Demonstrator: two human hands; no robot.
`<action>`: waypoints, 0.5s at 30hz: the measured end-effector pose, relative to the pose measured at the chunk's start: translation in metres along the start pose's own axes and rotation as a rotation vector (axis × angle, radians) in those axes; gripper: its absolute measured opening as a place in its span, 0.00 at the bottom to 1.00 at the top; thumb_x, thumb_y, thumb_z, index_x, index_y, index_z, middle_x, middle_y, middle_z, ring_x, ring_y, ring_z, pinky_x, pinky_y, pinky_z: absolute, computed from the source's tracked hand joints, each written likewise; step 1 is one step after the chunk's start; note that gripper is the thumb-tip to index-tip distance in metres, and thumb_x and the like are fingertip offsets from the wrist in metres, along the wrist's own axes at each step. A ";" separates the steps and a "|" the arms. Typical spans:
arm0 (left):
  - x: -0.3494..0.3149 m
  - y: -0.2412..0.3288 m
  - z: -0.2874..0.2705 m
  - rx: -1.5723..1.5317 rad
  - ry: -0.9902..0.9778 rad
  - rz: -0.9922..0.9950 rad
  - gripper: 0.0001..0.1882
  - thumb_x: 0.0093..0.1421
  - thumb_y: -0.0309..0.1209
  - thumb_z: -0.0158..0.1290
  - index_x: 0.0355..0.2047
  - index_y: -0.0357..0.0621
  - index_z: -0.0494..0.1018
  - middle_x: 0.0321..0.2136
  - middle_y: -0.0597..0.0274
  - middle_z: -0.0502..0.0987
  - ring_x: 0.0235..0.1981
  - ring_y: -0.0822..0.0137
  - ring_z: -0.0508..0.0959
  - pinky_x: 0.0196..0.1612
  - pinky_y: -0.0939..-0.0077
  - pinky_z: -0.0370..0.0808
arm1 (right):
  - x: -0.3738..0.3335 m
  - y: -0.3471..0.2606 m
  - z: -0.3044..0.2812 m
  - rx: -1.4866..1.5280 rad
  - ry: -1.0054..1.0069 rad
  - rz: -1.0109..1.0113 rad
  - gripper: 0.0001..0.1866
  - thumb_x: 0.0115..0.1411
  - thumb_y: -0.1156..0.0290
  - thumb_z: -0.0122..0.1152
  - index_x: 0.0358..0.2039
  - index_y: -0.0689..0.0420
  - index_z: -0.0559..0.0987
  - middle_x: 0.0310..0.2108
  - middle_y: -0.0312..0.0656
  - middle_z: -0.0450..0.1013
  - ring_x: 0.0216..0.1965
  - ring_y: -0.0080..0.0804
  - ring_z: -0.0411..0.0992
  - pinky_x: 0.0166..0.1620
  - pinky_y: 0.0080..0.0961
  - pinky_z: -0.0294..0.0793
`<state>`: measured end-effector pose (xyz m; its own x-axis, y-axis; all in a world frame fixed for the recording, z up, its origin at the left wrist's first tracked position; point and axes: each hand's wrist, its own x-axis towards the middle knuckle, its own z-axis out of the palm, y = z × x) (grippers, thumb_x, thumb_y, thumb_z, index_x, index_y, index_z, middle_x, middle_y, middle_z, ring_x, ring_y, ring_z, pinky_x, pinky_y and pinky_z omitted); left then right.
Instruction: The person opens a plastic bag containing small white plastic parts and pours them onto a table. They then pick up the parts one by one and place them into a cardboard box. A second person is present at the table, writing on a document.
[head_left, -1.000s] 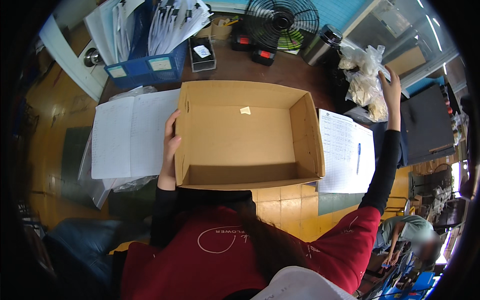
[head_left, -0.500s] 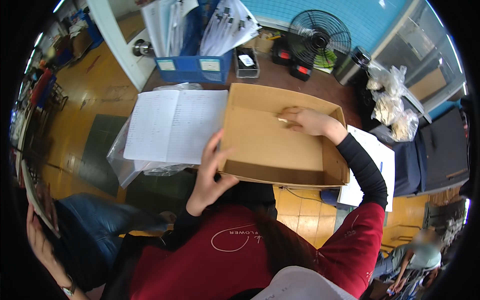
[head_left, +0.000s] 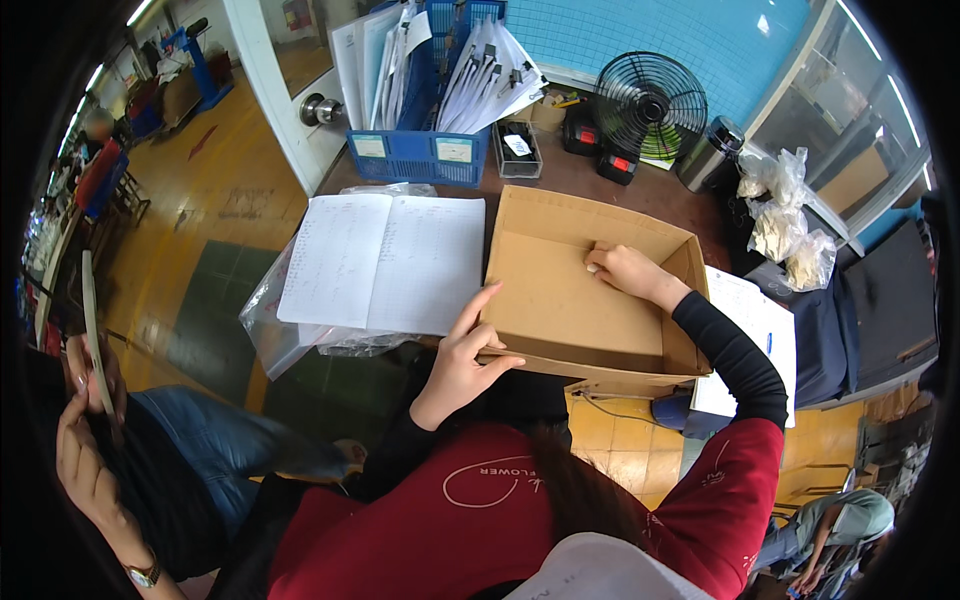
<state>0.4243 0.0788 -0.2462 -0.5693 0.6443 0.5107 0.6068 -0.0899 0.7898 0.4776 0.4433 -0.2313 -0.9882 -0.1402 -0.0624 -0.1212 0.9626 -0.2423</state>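
A shallow open cardboard box (head_left: 570, 290) rests in front of me at the near side of the brown desk. My left hand (head_left: 462, 358) steadies its near left corner, with the index finger up along the left wall and the thumb along the front edge. Inside the box, my right hand (head_left: 628, 272) is closed, its fingers curled near the box's floor. Whatever those fingers hold, if anything, is hidden. Left of the box lies an open notebook (head_left: 340, 255) with handwritten pages, on top of a clear plastic bag (head_left: 262, 318).
Behind stand a blue file basket (head_left: 420, 160) of papers, a clear small tray (head_left: 517, 150), a black fan (head_left: 650, 105) and a steel flask (head_left: 712, 155). Bagged pale pieces (head_left: 785, 230) and white papers (head_left: 775, 335) are at right. Another person's hand (head_left: 88, 465) holds a flat object at left.
The view has shifted, so the desk appears farther right. My right hand's fingers have curled in, and a small white piece seen at their tips is now hidden. My left hand stays at the box corner.
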 end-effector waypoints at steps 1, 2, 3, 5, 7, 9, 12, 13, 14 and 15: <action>-0.001 0.001 0.000 -0.002 -0.001 -0.002 0.19 0.50 0.28 0.72 0.25 0.38 0.68 0.69 0.45 0.63 0.57 0.51 0.78 0.49 0.64 0.78 | 0.002 -0.001 0.000 0.009 -0.002 0.004 0.11 0.57 0.74 0.64 0.42 0.59 0.79 0.42 0.50 0.77 0.42 0.53 0.78 0.46 0.44 0.77; -0.002 0.002 0.000 -0.004 -0.002 -0.005 0.19 0.49 0.27 0.72 0.24 0.37 0.68 0.68 0.45 0.64 0.56 0.51 0.78 0.49 0.64 0.78 | 0.004 -0.001 -0.001 0.017 -0.005 0.007 0.11 0.57 0.75 0.64 0.40 0.60 0.79 0.40 0.50 0.78 0.42 0.53 0.78 0.46 0.43 0.77; -0.002 0.003 0.000 -0.004 -0.003 -0.008 0.19 0.49 0.27 0.72 0.24 0.37 0.68 0.68 0.45 0.65 0.56 0.51 0.78 0.48 0.64 0.78 | 0.006 -0.002 -0.001 0.042 -0.010 0.051 0.10 0.56 0.75 0.64 0.39 0.60 0.79 0.38 0.50 0.79 0.41 0.53 0.78 0.46 0.44 0.77; -0.003 0.005 0.000 -0.024 -0.006 -0.020 0.19 0.49 0.27 0.72 0.24 0.37 0.68 0.68 0.46 0.65 0.55 0.51 0.79 0.48 0.64 0.78 | 0.006 -0.006 -0.002 0.093 -0.018 0.141 0.09 0.54 0.75 0.64 0.37 0.60 0.79 0.33 0.50 0.79 0.40 0.53 0.78 0.45 0.44 0.77; -0.004 0.006 0.001 -0.031 0.000 -0.012 0.19 0.50 0.26 0.71 0.23 0.37 0.67 0.68 0.47 0.65 0.55 0.51 0.79 0.47 0.64 0.78 | 0.007 -0.004 0.004 0.091 -0.016 0.156 0.10 0.52 0.76 0.64 0.36 0.59 0.79 0.32 0.50 0.79 0.39 0.53 0.79 0.44 0.44 0.77; -0.004 0.006 0.002 -0.027 0.015 0.016 0.19 0.50 0.26 0.71 0.23 0.36 0.67 0.68 0.49 0.65 0.54 0.51 0.79 0.47 0.64 0.79 | 0.005 0.000 0.013 0.053 0.011 0.149 0.09 0.51 0.77 0.64 0.35 0.60 0.79 0.31 0.50 0.79 0.38 0.52 0.79 0.43 0.43 0.78; -0.006 0.011 0.002 -0.023 0.019 0.031 0.19 0.50 0.25 0.70 0.23 0.36 0.67 0.67 0.50 0.66 0.54 0.53 0.79 0.46 0.66 0.80 | 0.000 0.000 0.022 -0.005 0.110 0.074 0.08 0.50 0.79 0.63 0.33 0.62 0.78 0.30 0.51 0.78 0.35 0.50 0.79 0.40 0.40 0.77; -0.008 0.011 0.001 -0.032 0.016 0.021 0.18 0.50 0.25 0.70 0.23 0.36 0.67 0.67 0.51 0.66 0.54 0.53 0.80 0.46 0.66 0.80 | -0.002 -0.003 0.023 0.010 0.156 0.034 0.08 0.50 0.79 0.62 0.32 0.62 0.77 0.29 0.50 0.77 0.34 0.51 0.78 0.39 0.40 0.77; -0.010 0.012 0.001 -0.042 0.012 0.010 0.18 0.50 0.25 0.70 0.23 0.36 0.67 0.67 0.51 0.66 0.53 0.53 0.80 0.46 0.66 0.81 | -0.003 -0.006 0.023 0.024 0.202 -0.005 0.08 0.50 0.80 0.62 0.32 0.62 0.77 0.29 0.50 0.77 0.33 0.51 0.78 0.39 0.41 0.77; -0.012 0.013 0.001 -0.053 0.009 -0.001 0.18 0.50 0.25 0.70 0.23 0.36 0.67 0.66 0.51 0.67 0.53 0.53 0.80 0.46 0.66 0.81 | -0.005 -0.008 0.021 0.062 0.180 0.040 0.07 0.49 0.80 0.61 0.32 0.62 0.77 0.29 0.50 0.77 0.33 0.52 0.78 0.39 0.41 0.77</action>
<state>0.4394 0.0704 -0.2426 -0.5745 0.6379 0.5129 0.5762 -0.1299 0.8070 0.4851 0.4317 -0.2493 -0.9936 -0.0530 0.0998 -0.0811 0.9496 -0.3030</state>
